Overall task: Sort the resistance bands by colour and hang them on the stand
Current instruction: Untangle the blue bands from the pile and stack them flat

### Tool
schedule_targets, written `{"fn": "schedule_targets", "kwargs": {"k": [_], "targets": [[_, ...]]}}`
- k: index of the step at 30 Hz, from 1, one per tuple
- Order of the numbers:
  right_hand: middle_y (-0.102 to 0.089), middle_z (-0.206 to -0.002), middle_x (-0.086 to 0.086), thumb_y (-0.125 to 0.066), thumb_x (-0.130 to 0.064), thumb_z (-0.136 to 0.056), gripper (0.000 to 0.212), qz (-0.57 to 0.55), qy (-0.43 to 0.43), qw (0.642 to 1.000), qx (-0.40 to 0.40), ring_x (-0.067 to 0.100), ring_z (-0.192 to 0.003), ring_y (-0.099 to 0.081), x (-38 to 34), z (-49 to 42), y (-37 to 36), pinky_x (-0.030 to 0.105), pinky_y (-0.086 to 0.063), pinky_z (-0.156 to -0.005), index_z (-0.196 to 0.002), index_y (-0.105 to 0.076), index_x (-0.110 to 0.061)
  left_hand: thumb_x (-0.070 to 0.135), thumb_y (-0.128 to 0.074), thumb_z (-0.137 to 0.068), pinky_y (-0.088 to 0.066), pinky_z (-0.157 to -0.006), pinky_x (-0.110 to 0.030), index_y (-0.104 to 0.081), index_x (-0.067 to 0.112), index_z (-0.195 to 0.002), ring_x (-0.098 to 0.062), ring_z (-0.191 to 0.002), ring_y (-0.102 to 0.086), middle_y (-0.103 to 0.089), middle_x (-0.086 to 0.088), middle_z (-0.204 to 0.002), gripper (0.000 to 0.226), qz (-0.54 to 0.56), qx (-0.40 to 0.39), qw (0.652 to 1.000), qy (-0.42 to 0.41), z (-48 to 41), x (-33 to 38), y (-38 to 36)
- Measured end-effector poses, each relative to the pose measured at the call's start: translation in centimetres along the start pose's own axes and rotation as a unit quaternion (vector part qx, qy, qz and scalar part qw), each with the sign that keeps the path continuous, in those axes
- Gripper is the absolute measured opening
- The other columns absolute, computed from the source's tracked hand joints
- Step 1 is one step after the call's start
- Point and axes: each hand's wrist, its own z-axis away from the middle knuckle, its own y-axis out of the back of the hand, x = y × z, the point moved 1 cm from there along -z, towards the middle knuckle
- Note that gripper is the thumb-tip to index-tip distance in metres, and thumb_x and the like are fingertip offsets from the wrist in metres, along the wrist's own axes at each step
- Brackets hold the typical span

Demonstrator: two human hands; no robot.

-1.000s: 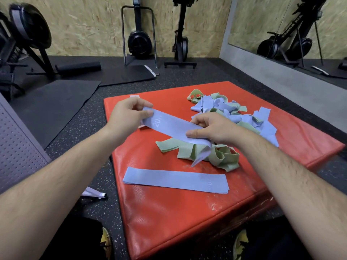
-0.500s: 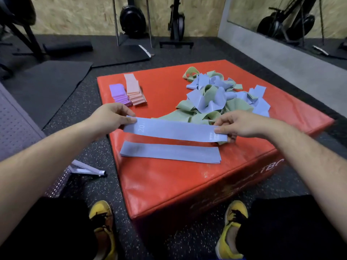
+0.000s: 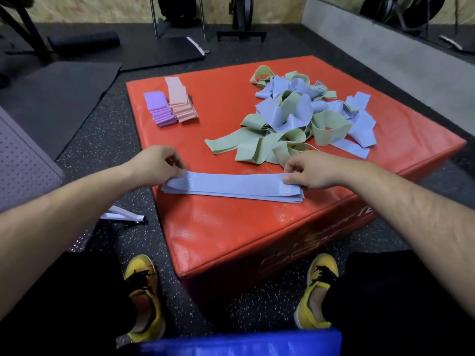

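A red vinyl padded gym box [image 3: 231, 232] carries everything. A tangled heap of green and blue resistance bands [image 3: 295, 124] covers the right half of its surface, reaching toward the right corner. Across the near-left part lies a flat blue resistance band [image 3: 231, 185], on top of more flat blue bands; its left end is at the left edge. The left hand [image 3: 156, 165] pinches that left end with curled fingers. The right hand [image 3: 312, 170] pinches the right end between thumb and fingers. Near the far-left corner stand a stack of folded pink bands [image 3: 181, 101] and, touching its left side, a smaller stack of folded purple bands [image 3: 159, 109].
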Motion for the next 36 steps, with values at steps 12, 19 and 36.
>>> {"fn": "schedule_targets", "kwargs": {"k": [12, 19, 36], "targets": [[-0.056, -0.091, -0.006, -0.064, -0.048, -0.088, 0.028, 0.186, -0.015, 0.982, 0.012, 0.018, -0.087, -0.053, -1.1, 0.4, -0.4, 0.033, -0.044, -0.069, -0.095, -0.058, -0.022, 0.043, -0.056, -0.078, -0.044, -0.097, -0.041, -0.067, 0.03, -0.094, -0.024, -0.103, -0.055, -0.058, 0.0, -0.101, 0.023, -0.106, 0.002, 0.981, -0.165, 0.0, -0.4, -1.0], [-0.06, -0.12, -0.004, -0.069, -0.054, -0.084, 0.055, 0.172, 0.021, 0.984, -0.035, 0.022, -0.111, -0.058, -3.4, 1.3, -1.2, 0.036, -0.05, -0.089, -0.13, -0.056, -0.028, 0.059, -0.059, -0.077, -0.036, -0.108, -0.031, -0.061, 0.028, -0.13, -0.011, -0.124, -0.047, -0.057, 0.008, -0.132, 0.062, -0.106, -0.112, 0.951, -0.269, 0.6, 2.4, -4.3], [-0.059, -0.121, -0.008, -0.061, -0.056, -0.088, 0.047, 0.152, 0.07, 0.985, 0.026, 0.017, -0.112, -0.058, -3.6, 1.1, -1.1, 0.04, -0.051, -0.09, -0.129, -0.056, -0.034, 0.066, -0.052, -0.076, -0.041, -0.103, -0.039, -0.065, 0.033, -0.119, -0.016, -0.114, -0.051, -0.056, 0.005, -0.12, 0.056, -0.099, -0.102, 0.949, -0.283, 0.0, 4.3, -5.0]]}}
